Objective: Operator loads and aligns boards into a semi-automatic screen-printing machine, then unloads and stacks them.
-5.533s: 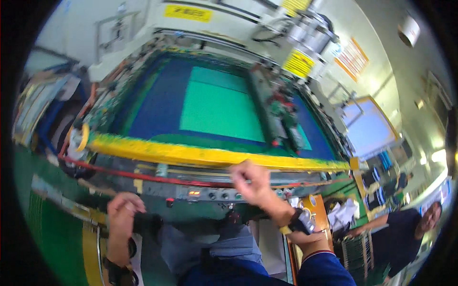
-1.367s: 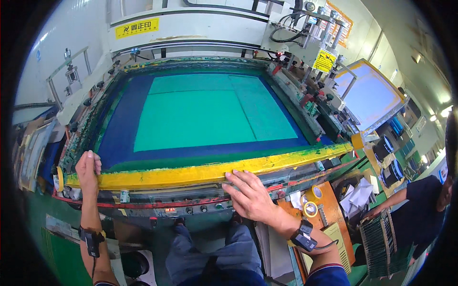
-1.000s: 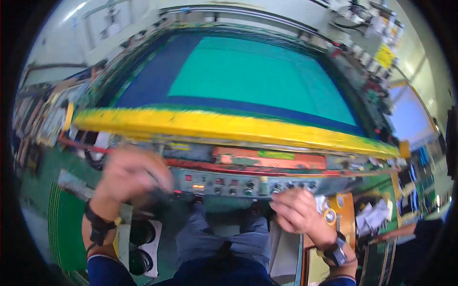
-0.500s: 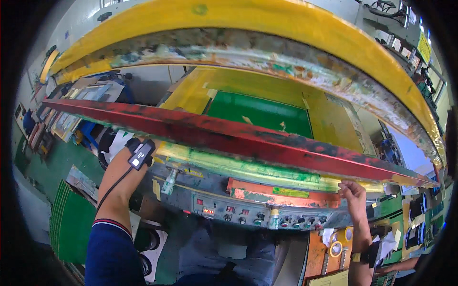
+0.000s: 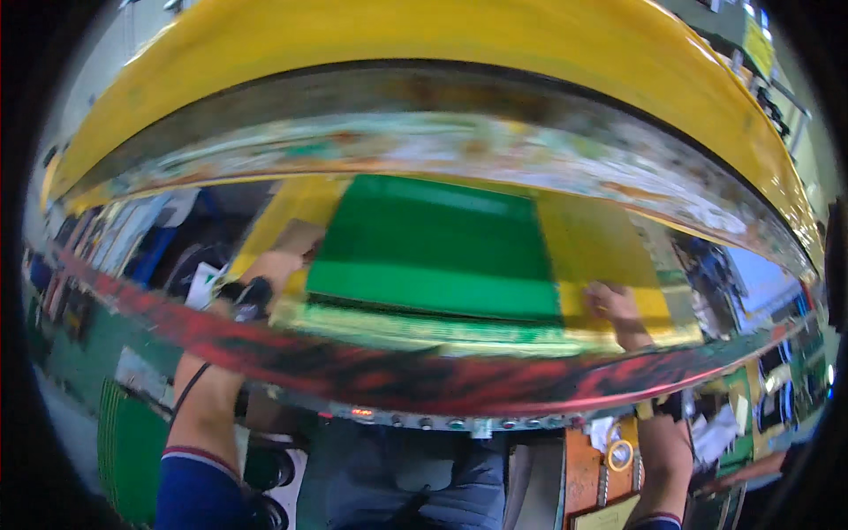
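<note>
A flat green panel lies on the yellow bed of a machine. My left hand is at the panel's left edge, its fingers blurred and partly hidden. To the right of the panel, just off its edge, my right hand is over the yellow surface with its fingers curled in; whatever is inside them is hidden. A red bar, smeared dark, crosses in front of both forearms. Overhead runs a paint-stained beam with a yellow sheet above it.
A control strip with knobs shows below the red bar. At the lower right, a tape roll lies on a wooden surface. Green boards stand at the lower left. Another person's forearm reaches in at the right.
Both hands have moved farther in, past the red bar and over the yellow bed. The red bar appears lower in view, and more of the green panel shows.
</note>
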### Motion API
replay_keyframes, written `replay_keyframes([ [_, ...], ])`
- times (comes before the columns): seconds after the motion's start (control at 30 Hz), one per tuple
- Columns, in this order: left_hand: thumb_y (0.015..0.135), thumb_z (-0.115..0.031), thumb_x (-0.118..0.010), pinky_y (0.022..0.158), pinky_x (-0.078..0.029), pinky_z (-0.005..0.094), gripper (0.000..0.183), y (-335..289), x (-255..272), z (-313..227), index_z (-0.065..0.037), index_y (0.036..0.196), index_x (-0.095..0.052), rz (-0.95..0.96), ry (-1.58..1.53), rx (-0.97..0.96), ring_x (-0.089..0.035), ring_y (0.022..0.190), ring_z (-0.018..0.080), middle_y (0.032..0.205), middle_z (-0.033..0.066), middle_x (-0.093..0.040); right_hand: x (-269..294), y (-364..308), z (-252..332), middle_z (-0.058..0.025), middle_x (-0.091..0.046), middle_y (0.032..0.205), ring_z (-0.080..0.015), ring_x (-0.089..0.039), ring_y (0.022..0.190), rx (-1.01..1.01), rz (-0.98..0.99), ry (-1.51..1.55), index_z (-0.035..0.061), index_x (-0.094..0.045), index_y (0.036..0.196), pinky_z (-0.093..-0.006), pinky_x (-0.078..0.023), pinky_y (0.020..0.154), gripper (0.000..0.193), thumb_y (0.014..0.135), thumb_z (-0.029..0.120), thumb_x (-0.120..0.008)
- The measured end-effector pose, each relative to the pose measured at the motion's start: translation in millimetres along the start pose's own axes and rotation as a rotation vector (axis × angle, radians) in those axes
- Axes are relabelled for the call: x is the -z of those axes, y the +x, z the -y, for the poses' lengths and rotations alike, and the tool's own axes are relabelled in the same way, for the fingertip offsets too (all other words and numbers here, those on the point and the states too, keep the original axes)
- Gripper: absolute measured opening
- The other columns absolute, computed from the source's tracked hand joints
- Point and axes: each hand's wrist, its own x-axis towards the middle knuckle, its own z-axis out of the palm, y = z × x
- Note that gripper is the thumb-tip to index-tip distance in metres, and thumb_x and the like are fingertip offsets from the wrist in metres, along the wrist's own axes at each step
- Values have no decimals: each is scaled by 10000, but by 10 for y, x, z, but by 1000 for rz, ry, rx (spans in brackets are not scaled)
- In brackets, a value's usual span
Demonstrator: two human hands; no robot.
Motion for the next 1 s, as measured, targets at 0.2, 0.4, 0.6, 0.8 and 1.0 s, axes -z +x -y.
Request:
replay_keyframes([
  [0.2, 934, -121, -517, 469, -391, 279, 169, -129, -25, 38, -6, 893, -634, -606, -882, 441, -504, 556, 82, 627, -1, -513, -423, 854, 139, -33, -643, 1004, -143, -600, 863, -66, 8, 100, 96, -613, 1065, -343, -465, 737, 346, 926, 408, -554],
  [0.4, 930, -145, -545, 480, -348, 237, 169, -148, -229, 16, -11, 922, -647, -736, -793, 281, -462, 558, 53, 644, -8, -532, -377, 1040, 172, -58, -631, 1064, -179, -596, 916, 159, 71, 245, 82, -587, 1133, -373, -464, 799, 474, 909, 497, -546],
  [0.6, 897, -135, -579, 662, -496, 254, 175, -1355, 312, 38, -4, 977, -664, -437, -584, 451, -581, 686, 106, 800, 30, -634, -907, -457, 828, -112, -604, 1147, -247, -573, 1008, -156, 358, 977, 84, -514, 1264, -420, -437, 906, 607, 924, 584, -459],
  [0.8, 890, -2, -475, 654, -554, 304, 373, -1921, 430, -318, -1, 1261, -517, 28, -608, 489, -656, 707, 195, 801, 85, -639, -690, -1917, 594, -168, -348, 1468, -291, -372, 1322, 143, 325, 736, 12, -289, 1442, -417, -286, 1090, 794, 945, 631, -313],
  [1.0, 856, 14, -485, 604, -544, 288, 501, -2377, 561, -534, -71, 1347, -435, 31, -556, 615, -659, 683, 171, 785, 83, -639, -795, -2273, 792, -191, -325, 1482, -300, -338, 1349, 162, 533, 701, -9, -221, 1466, -410, -248, 1116, 833, 945, 636, -307],
])
